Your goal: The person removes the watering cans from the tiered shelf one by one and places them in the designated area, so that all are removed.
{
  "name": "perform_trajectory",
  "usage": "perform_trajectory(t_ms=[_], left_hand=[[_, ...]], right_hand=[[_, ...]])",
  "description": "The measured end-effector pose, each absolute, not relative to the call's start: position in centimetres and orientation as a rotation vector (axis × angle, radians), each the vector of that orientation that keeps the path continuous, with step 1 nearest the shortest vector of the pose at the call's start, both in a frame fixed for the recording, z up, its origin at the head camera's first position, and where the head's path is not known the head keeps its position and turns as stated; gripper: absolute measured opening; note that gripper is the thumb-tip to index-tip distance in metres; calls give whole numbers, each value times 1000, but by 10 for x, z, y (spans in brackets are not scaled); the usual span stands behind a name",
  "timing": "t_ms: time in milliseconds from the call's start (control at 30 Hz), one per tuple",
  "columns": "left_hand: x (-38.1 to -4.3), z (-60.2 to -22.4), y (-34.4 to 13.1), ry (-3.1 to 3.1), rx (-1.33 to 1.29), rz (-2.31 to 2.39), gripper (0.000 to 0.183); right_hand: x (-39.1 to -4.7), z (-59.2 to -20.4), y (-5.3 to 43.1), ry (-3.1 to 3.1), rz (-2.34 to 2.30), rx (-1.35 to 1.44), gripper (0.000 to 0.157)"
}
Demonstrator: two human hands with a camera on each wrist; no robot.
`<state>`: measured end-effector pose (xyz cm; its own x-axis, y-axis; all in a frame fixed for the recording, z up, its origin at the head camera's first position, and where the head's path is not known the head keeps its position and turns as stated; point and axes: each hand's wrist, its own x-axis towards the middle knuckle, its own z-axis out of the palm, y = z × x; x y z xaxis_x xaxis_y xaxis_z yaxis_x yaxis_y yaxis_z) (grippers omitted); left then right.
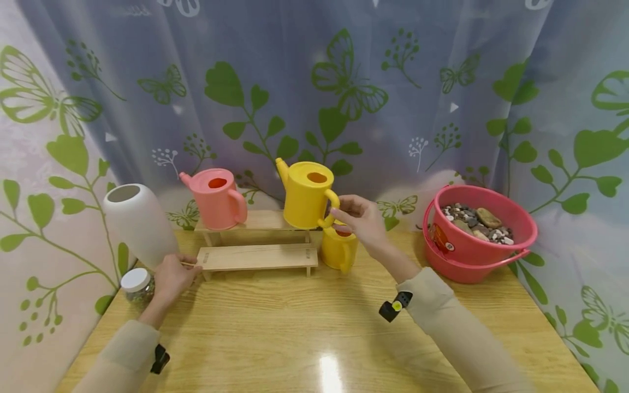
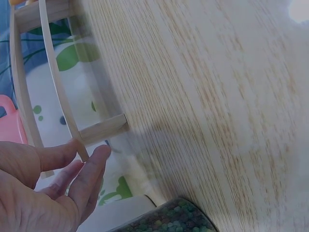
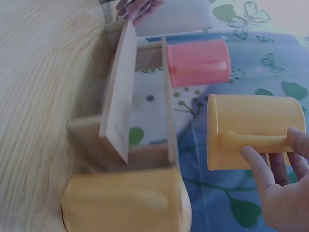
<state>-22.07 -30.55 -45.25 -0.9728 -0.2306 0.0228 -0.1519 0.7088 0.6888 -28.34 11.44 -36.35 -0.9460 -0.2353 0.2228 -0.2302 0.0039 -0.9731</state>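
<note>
A smooth yellow plastic watering can (image 1: 306,202) hangs above the right end of a pale wooden two-tier rack (image 1: 255,257), its looped handle (image 3: 260,141) pinched by the fingertips of the right hand (image 1: 363,222). The left hand (image 1: 173,277) pinches the left end of the rack's flat lower board (image 2: 57,79). A pink watering can (image 1: 215,203), rounded and short-spouted, stands on the upper tier; a second yellow can (image 1: 336,250) sits on the wood-grained table (image 1: 270,322) just beside the rack's right end.

The right wrist view shows a gap between the held can's base and the upper tier, which the head view does not make plain. The left wrist view brings out thumb and fingers meeting at the board's end, and the green granules in the clear jar (image 1: 140,293) near the smooth white vase (image 1: 140,224). Only the head view shows the pink bucket (image 1: 469,248) of mixed stones (image 1: 474,221).
</note>
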Motion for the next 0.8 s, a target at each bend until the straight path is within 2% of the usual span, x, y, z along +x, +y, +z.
perform_trajectory(t_ms=[233, 367, 533, 800], left_hand=[[-219, -451, -304, -2812, 325, -1109, 34], [-219, -451, -302, -2816, 329, -1094, 34], [-219, -450, -302, -2812, 338, -1096, 33], [-219, -450, -303, -2808, 326, -1085, 33]], right_hand=[[-266, -357, 174, 2245, -2250, -456, 23], [-256, -358, 203, 2319, -2283, -408, 27], [-243, -365, 229, 2423, -2272, -331, 25], [-229, -398, 250, 2615, -2093, -199, 43]])
